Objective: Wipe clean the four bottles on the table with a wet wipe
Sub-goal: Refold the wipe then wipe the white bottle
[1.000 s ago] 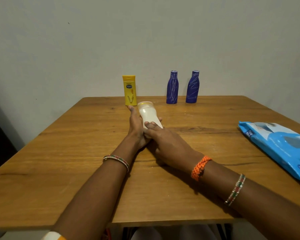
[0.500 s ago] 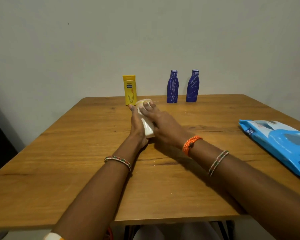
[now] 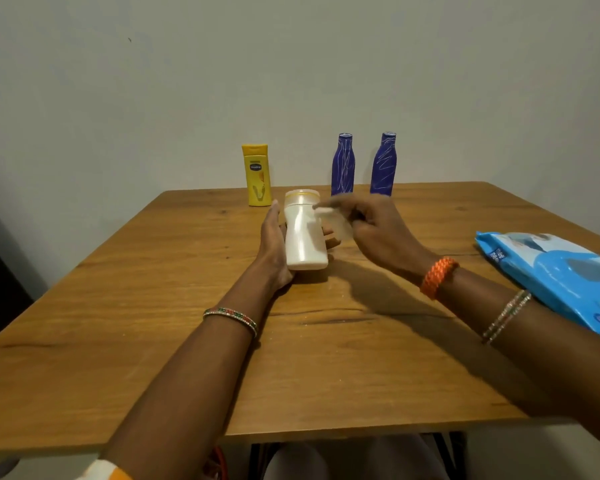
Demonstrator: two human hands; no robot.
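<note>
The left hand (image 3: 274, 247) is held flat under and beside the white bottle (image 3: 303, 233), its fingers (image 3: 329, 242) straight and pressed together; their tips are seen past the bottle's right side, so the bottle is cradled in the open palm rather than gripped around. The bottle is tilted, cap end away from the person, base toward the wrist, and is lifted just off the counter (image 3: 153, 306).

The right hand (image 3: 371, 233) is blurred by motion just to the right of the bottle. A pale wipe (image 3: 333, 220) is pinched between its thumb and fingertips, and the wipe's near edge is set against the bottle's upper right side, close to the cap. The remaining fingers are curled loosely.

Beyond the hands, a yellow bottle (image 3: 257, 176) is stood upright at the counter's far edge, and two blue bottles (image 3: 342, 164) are stood side by side to its right. A blue wipes pack (image 3: 551, 275) is laid flat at the right edge.
</note>
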